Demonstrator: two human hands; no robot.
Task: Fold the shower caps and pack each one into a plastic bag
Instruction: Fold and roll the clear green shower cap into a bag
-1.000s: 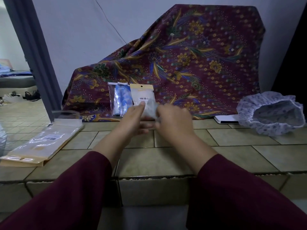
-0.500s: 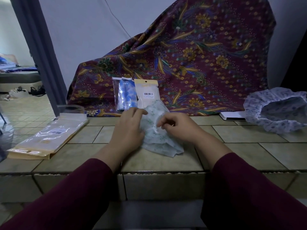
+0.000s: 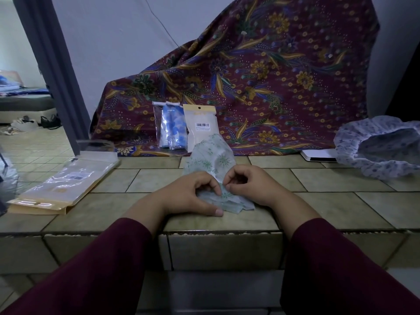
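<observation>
A pale shower cap with green flowers lies on the tiled ledge, its far end raised. My left hand and my right hand pinch its near folded edge between curled fingers, close together. A stack of plastic bags lies at the left. Two filled bags stand against the patterned cloth: one with a blue cap and a white one with a barcode. An unfolded purple-patterned shower cap sits at the right.
A large maroon floral cloth drapes over something behind the ledge. A flat white object lies beside the purple cap. A dark door frame stands at the left, with a tiled floor beyond it.
Both hands have drawn the green-flowered cap from near the standing bags toward me and laid it on the ledge. They now pinch its near edge, lower and closer to the front.
</observation>
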